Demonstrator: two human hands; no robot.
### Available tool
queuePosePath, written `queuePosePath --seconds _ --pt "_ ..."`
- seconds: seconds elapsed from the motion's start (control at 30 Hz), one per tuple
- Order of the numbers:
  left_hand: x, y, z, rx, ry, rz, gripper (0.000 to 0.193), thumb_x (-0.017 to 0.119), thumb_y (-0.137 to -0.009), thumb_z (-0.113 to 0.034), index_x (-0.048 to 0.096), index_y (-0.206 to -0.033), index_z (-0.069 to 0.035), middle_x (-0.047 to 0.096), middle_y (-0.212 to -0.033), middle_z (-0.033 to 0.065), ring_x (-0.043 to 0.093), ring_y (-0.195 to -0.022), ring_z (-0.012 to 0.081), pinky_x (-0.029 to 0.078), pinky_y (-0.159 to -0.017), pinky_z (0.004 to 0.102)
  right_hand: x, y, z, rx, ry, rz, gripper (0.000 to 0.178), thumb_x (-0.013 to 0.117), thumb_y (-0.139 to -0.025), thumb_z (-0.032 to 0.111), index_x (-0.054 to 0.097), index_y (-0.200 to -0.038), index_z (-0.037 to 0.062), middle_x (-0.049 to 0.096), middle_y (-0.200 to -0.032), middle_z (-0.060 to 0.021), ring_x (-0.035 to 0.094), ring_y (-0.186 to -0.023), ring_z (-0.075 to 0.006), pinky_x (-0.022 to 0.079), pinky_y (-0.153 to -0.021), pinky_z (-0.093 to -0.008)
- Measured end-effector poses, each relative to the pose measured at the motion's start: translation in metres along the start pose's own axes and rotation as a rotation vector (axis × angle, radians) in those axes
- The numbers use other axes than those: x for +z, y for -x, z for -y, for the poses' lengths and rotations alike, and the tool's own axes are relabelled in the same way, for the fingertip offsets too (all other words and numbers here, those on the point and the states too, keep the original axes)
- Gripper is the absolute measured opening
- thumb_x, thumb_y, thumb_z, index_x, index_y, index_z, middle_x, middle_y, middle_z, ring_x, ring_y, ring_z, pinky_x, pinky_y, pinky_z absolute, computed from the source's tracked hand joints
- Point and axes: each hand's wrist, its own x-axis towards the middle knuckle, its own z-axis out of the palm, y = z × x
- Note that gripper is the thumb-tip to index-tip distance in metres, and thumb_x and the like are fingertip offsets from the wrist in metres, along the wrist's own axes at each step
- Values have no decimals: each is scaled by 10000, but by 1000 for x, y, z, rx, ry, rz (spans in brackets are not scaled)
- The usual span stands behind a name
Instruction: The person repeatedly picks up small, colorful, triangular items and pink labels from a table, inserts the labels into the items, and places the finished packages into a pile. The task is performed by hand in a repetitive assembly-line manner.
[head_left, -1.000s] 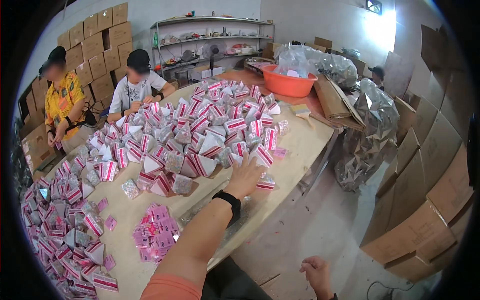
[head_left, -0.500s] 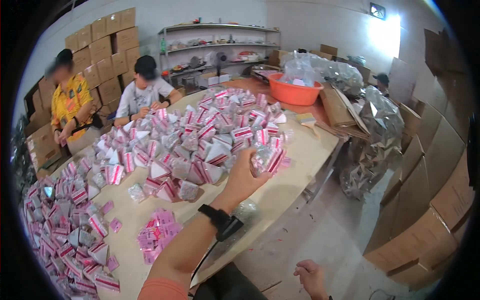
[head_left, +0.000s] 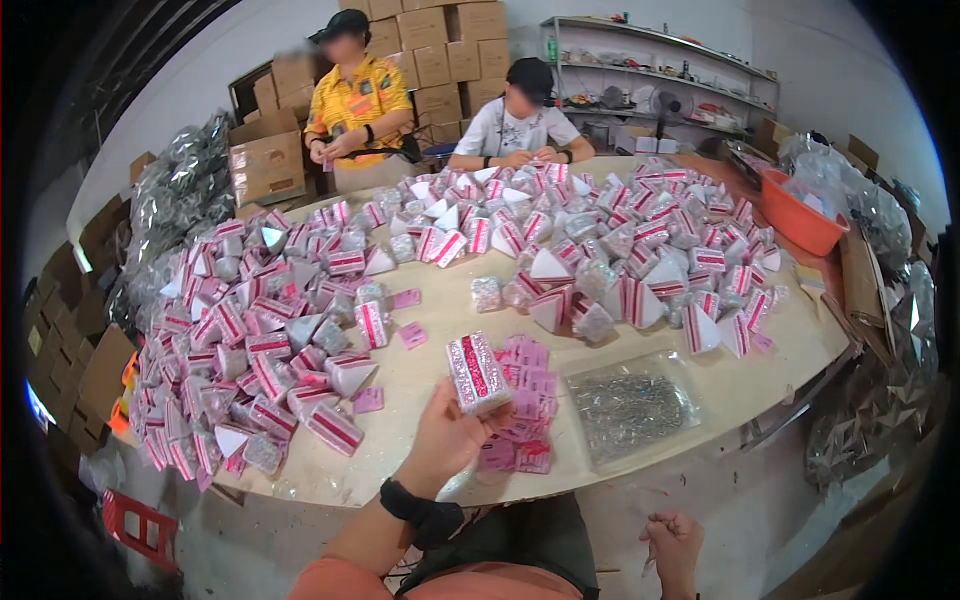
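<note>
The glittery wedge (head_left: 478,370) with a pink band has just come away from the right-hand heap (head_left: 640,250), so it is now raised by the pink cards (head_left: 532,385), near the metal pins (head_left: 632,412). The left hand (head_left: 445,438) grips its lower end; the right hand (head_left: 674,543) hangs beyond the counter (head_left: 435,290), fingers curled, contents unclear.

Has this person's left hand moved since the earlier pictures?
Yes: judged against the pink cards, the left hand has moved leftward, from beyond their right side to their left edge.
</note>
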Motion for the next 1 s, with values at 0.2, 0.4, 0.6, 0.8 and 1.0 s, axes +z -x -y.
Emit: queuePosePath --seconds 0.2,0.4,0.6,0.8,1.0 --pt "-27 37 -33 43 24 -107 507 397 -956 -363 428 -1272 32 525 -1234 221 514 -1130 377 421 -943 490 45 6 15 -12 -3 64 105 574 -801 -14 583 -903 -39 604 -632 -87 473 -443 -63 396 -431 -199" --pt "-36 55 -38 129 -335 -243 400 552 -880 -115 450 -1242 18 545 -1212 160 560 -1086 303 472 -901 417 108 6 80 -152 113 374 125 623 -821 65 631 -934 12 650 -748 -47 544 -595 -53 422 -515 -200" --pt "-22 65 -44 353 -918 -331 609 740 -728 -116 412 -1230 -8 539 -1078 76 539 -992 160 453 -875 315 180 11 122 -426 232 631 178 611 -823 47 616 -988 -20 645 -792 -81 595 -663 -101 470 -593 -242" --pt "4 79 -53 416 -1031 -430 719 770 -691 -85 352 -1272 -21 491 -1132 77 504 -1039 151 431 -905 307 238 6 128 -509 182 773 158 597 -818 39 629 -961 -20 632 -781 -74 590 -665 -99 457 -587 -230" --pt "0 93 -62 281 -652 -291 682 688 -753 -14 319 -1326 -41 483 -1165 54 497 -1072 132 426 -911 297 249 1 133 -493 183 815 161 597 -838 70 622 -976 -9 634 -799 -90 605 -678 -130 472 -615 -253"
